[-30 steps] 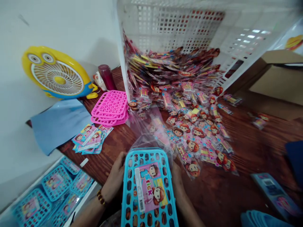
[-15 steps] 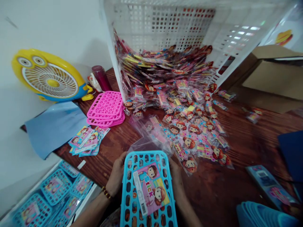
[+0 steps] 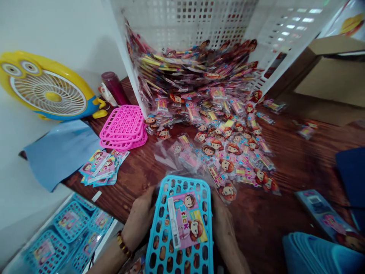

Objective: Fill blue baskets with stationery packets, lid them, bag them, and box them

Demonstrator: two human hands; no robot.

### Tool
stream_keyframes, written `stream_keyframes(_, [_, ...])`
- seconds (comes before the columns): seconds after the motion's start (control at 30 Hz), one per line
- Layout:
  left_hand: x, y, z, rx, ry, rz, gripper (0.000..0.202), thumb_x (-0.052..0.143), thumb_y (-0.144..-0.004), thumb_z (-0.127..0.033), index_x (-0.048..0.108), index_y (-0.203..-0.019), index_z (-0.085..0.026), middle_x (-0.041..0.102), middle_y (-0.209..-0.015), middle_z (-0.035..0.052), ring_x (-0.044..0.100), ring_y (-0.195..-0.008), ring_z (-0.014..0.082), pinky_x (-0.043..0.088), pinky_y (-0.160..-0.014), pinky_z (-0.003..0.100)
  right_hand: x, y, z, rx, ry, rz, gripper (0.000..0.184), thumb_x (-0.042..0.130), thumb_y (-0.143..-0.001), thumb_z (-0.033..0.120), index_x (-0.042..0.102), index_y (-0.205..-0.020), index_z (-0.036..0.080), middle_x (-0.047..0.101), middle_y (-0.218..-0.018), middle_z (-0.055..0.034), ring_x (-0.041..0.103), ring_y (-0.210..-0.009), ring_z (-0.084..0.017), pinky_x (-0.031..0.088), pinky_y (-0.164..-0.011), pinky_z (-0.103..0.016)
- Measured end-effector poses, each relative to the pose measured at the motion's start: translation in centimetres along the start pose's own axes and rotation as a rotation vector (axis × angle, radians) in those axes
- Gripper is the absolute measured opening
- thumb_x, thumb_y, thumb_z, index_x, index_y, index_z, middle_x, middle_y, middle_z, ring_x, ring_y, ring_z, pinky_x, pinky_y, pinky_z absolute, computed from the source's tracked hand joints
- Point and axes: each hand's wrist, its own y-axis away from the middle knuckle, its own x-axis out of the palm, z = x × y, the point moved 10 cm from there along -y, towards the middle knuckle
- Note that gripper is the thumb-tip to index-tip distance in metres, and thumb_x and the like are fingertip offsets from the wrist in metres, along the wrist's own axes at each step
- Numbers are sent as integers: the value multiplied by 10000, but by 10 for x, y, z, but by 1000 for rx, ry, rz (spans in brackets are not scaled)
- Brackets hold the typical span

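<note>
Both my hands hold a blue perforated plastic tray (image 3: 182, 190) with a pink "Stick" label card (image 3: 186, 220) on it, close to me at the table's near edge. My left hand (image 3: 141, 219) grips its left side and my right hand (image 3: 224, 224) grips its right side, fingers curled round the rim. A clear plastic bag (image 3: 171, 156) lies just beyond the tray. Behind it spreads a pile of small packets with cartoon heads (image 3: 225, 144), spilling from a tipped white lattice crate (image 3: 185, 23).
Pink perforated trays (image 3: 124, 127) are stacked at the left, with loose label cards (image 3: 99, 167) and a blue sheet (image 3: 61, 150) nearby. A yellow fan (image 3: 45, 89) and a dark red bottle (image 3: 114, 87) stand by the wall. Finished blue trays (image 3: 65, 232) fill a bin below left. Cardboard boxes (image 3: 333, 76) sit at right.
The view has shifted slightly; the blue tray in my hands has tilted a little to the right and sits lower over the clear bag. Both hands keep their grip.
</note>
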Motion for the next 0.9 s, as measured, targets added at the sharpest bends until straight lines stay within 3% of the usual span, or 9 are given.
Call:
stream_keyframes(0.07, [-15, 0, 1, 14, -82, -146, 371, 579, -832, -347, 560, -1181, -219, 726, -993, 53, 704, -854, 231, 546, -755, 321, -5, 6, 0, 19, 63, -33, 259, 538, -824, 382, 643, -995, 217, 734, -828, -47, 678, -698, -224, 475, -566, -285])
stream_keyframes(0.13, [-24, 1, -11, 119, -128, -235, 270, 561, -853, -393, 588, -1056, -217, 705, -889, 34, 687, -764, 199, 539, -697, 294, -9, 12, 7, -43, 89, -69, 200, 515, -861, 368, 631, -921, 217, 712, -808, -38, 669, -713, -208, 469, -601, -280])
stream_keyframes(0.2, [-24, 3, -30, 290, -152, -237, 176, 506, -891, -357, 613, -923, -221, 673, -805, 18, 659, -711, 162, 519, -668, 255, -10, 19, 17, -139, 78, -101, 215, 467, -913, 352, 626, -855, 219, 688, -794, -29, 654, -729, -188, 467, -632, -272])
stream_keyframes(0.3, [-24, 7, -49, 456, -182, -234, 163, 477, -918, -280, 623, -888, -213, 651, -768, 13, 635, -687, 129, 496, -656, 219, -17, 27, 25, -220, 34, -182, 196, 463, -943, 304, 634, -906, 216, 682, -822, -29, 644, -744, -171, 482, -661, -262])
stream_keyframes(0.57, [-20, 32, -42, 614, -222, -150, 159, 471, -926, -165, 622, -933, -213, 655, -852, 21, 649, -745, 113, 500, -699, 189, -22, 58, 34, -482, 21, -173, 176, 500, -923, 169, 669, -886, 200, 683, -798, -41, 658, -708, -153, 511, -644, -254])
stream_keyframes(0.77, [-8, 52, -26, 559, -80, -60, 230, 471, -931, -210, 674, -1032, -249, 707, -942, 39, 689, -813, 130, 542, -737, 191, -19, 76, 11, -430, -29, -99, 222, 507, -914, 199, 722, -968, 215, 717, -884, -66, 686, -768, -176, 549, -665, -270])
stream_keyframes(0.83, [-9, 48, -14, 453, -7, -64, 248, 485, -932, -282, 679, -1083, -248, 714, -1058, 64, 688, -953, 173, 548, -858, 252, -17, 72, 4, -344, -101, -59, 252, 505, -912, 230, 719, -1045, 223, 723, -995, -80, 692, -884, -197, 566, -751, -297])
stream_keyframes(0.9, [-15, 36, 2, 261, 135, -95, 342, 479, -938, -369, 630, -1213, -233, 676, -1221, 82, 636, -1128, 213, 509, -986, 332, -17, 64, -9, -176, -186, -75, 302, 504, -921, 292, 686, -1150, 218, 706, -1133, -96, 670, -1028, -220, 558, -864, -339])
